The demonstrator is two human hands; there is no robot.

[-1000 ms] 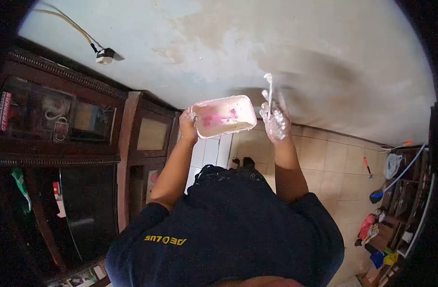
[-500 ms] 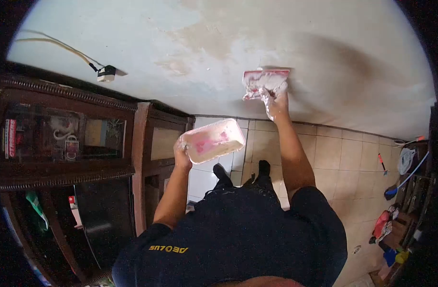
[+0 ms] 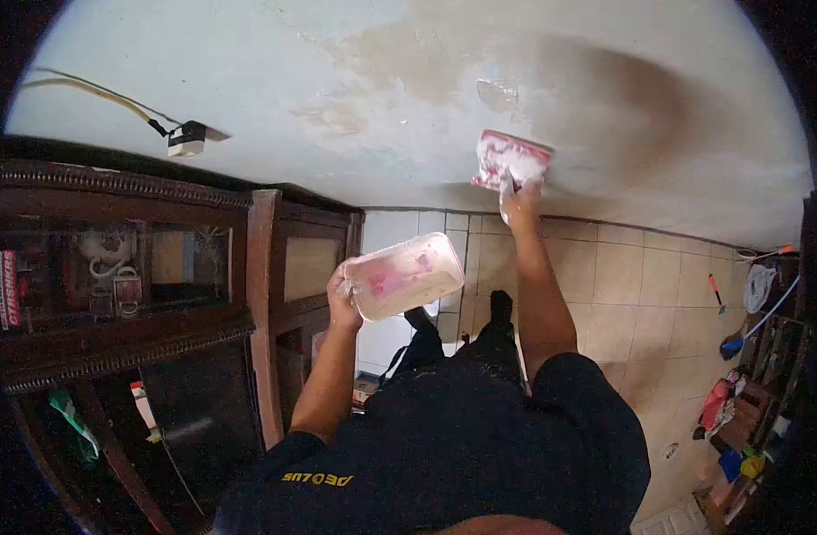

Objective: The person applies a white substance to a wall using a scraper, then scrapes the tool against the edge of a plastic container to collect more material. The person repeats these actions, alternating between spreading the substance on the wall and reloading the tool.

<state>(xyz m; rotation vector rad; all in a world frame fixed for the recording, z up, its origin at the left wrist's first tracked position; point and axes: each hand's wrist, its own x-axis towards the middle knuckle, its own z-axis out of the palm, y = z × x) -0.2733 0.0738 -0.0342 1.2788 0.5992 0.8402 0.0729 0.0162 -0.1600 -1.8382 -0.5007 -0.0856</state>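
My left hand (image 3: 344, 299) grips the short end of a shallow, pale rectangular tub (image 3: 399, 308), its inside smeared with white and pink residue. The tub is tilted, so its inside faces me. In my right hand (image 3: 521, 207) is a red putty spreader (image 3: 513, 160), its blade coated with white putty. Putty also whitens the fingers of that hand. The spreader is close to the wall (image 3: 381, 116); whether its edge touches I cannot tell. Just above it, a small wet-looking putty patch (image 3: 497, 91) marks the wall among tan, uneven areas.
To the left stands a dark wooden cabinet (image 3: 264, 232) with glass panels. A cable runs to a socket block (image 3: 186, 140) by the wall. Below lies a tiled floor (image 3: 622, 267). An orange-handled tool (image 3: 716, 292), a plastic bag (image 3: 761, 287) and a blue brush (image 3: 732, 346) are at the right.
The spreader has shifted slightly right and turned, its top edge now slanting down to the right. A putty patch shows above it. The tub has moved slightly right and down in view.
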